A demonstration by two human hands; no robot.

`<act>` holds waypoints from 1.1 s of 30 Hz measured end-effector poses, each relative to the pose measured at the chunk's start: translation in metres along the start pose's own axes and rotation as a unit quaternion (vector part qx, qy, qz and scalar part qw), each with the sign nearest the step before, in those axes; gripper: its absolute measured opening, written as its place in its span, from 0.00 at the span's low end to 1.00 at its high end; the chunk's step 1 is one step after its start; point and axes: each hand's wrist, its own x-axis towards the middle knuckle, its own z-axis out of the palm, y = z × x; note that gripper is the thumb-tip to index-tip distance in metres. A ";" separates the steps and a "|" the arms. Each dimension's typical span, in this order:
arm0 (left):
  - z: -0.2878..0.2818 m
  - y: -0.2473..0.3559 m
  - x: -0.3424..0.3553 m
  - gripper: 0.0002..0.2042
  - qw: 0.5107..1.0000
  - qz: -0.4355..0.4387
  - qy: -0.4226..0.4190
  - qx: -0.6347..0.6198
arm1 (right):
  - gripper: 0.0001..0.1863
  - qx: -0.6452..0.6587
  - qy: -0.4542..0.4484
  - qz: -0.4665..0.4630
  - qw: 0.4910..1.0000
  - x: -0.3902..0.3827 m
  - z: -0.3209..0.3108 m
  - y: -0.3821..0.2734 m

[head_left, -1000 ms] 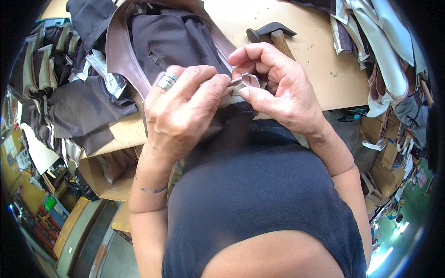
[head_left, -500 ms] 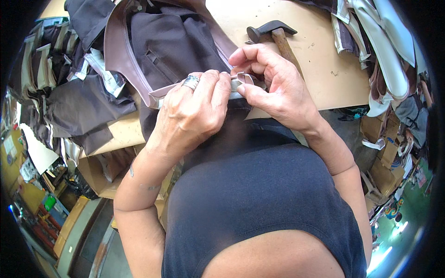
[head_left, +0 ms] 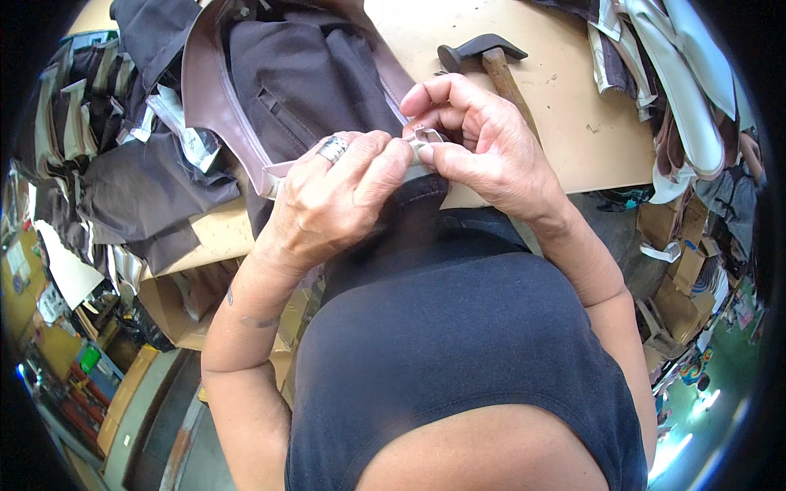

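On the table edge lies a dark brown fabric piece (head_left: 303, 78) bordered by a mauve band (head_left: 205, 94) with a pale, folded end. My left hand (head_left: 336, 200), a ring on one finger, has its fingers closed over the band along the near side, pressing or pinching it. My right hand (head_left: 499, 159) pinches the small folded pale end (head_left: 427, 137) between thumb and fingers, just beside my left fingertips. Exactly what lies under the left fingertips is hidden. A hammer (head_left: 508, 86) with a dark head and wooden handle rests behind my right hand.
Dark cut pieces with pale edges (head_left: 106, 164) are piled at the left. White and brown strips (head_left: 671, 90) hang over the right end of the tan table (head_left: 589, 155). Cardboard boxes (head_left: 180, 327) stand below the table, left and right.
My left hand has dropped a little and its forearm has swung left, uncovering more of the mauve band. My right hand stays at the folded end with only slight shifts.
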 end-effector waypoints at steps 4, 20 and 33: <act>0.000 -0.001 -0.001 0.14 1.000 -0.016 -0.006 -0.023 | 0.13 0.000 0.007 0.006 1.000 0.001 0.002 0.001; -0.010 -0.015 0.003 0.08 0.890 -0.236 -0.084 -0.380 | 0.15 -0.019 -0.017 0.008 1.000 0.000 -0.002 0.005; -0.015 -0.013 0.007 0.07 0.874 -0.315 -0.139 -0.342 | 0.13 -0.095 0.019 -0.054 0.994 -0.003 0.004 0.006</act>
